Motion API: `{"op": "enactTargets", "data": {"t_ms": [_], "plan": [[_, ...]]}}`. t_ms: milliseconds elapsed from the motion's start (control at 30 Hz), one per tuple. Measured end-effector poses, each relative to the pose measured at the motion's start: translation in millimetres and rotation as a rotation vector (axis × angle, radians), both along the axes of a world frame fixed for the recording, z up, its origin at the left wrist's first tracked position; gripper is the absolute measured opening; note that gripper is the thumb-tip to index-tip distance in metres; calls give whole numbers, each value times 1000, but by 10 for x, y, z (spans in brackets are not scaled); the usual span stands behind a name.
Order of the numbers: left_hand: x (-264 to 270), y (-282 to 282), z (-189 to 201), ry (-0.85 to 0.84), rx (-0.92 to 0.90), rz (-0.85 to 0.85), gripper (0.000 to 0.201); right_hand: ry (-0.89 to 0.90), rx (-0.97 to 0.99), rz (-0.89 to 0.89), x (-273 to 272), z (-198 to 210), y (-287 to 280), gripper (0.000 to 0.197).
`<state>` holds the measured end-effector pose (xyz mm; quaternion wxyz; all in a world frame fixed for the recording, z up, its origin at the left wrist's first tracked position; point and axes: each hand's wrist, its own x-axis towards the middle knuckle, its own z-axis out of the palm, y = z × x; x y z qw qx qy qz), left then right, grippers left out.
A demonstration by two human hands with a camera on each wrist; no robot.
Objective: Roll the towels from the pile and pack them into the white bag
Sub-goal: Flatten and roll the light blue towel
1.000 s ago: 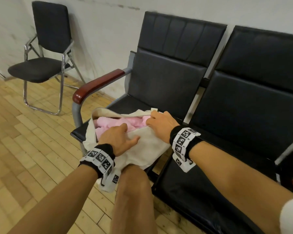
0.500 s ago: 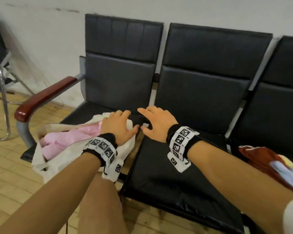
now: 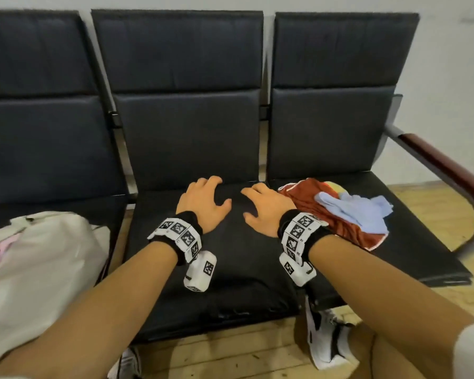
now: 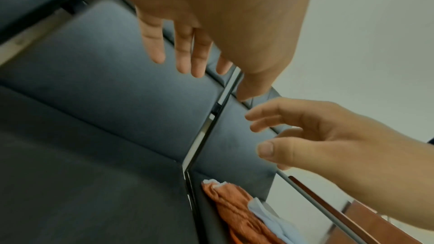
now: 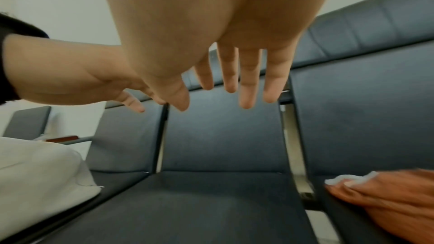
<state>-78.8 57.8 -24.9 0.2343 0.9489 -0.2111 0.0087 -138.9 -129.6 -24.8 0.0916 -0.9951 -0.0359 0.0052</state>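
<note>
Both my hands are empty, fingers spread and relaxed: my left hand and my right hand hang side by side over the middle seat of the bench, apart from each other and gripping nothing. The pile of towels lies on the right seat, just beside my right hand — a rust-red towel underneath, a light blue towel draped on top, a patch of yellow at the far edge. The white bag sits on the left seat, well apart from the pile, with pink cloth showing at its mouth. Risks, as I judge them: the loose blue towel may slide off if I drag the red one out from below; the pile's near corner lies close to the seat's front edge and could drop to the wooden floor; the slumped bag may close or tip when stuffed one-handed. Open room — the middle seat is bare and serves for rolling. Limits: the seat gaps either side, the backrests behind, the armrest at far right.
</note>
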Motion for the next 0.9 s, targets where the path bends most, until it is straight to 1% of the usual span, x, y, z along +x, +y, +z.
{"op": "enactTargets", "data": {"t_ms": [100, 267, 433, 500, 533, 633, 700, 767, 867, 900], "plan": [[-44, -364, -158, 37, 13, -39, 57, 43, -22, -89, -111, -204, -420, 59], [-111, -690, -436, 120, -2, -63, 60, 123, -44, -264, -215, -541, -1042, 55], [-144, -859, -615, 195, -20, -63, 60, 136, -44, -466, -223, -841, -1564, 52], [-141, -897, -664, 215, -29, -55, 59, 143, -44, -534, -204, -943, -1719, 56], [-134, -915, -682, 225, -35, -48, 59, 161, -47, -560, -191, -996, -1794, 59], [-114, -954, -725, 256, -44, -39, 58, 300, -47, -616, -170, -1096, -1955, 60], [-91, -975, -757, 264, -40, -44, 57, 333, -32, -638, -130, -1177, -2029, 60], [-66, -986, -786, 270, -45, -51, 57, 274, -11, -667, -108, -1135, -1978, 52], [-41, -971, -812, 281, -46, -51, 57, 143, 2, -705, -33, -1019, -1886, 33], [-42, -962, -812, 280, -50, -50, 56, 137, 29, -710, 26, -1055, -1921, 31]]}}
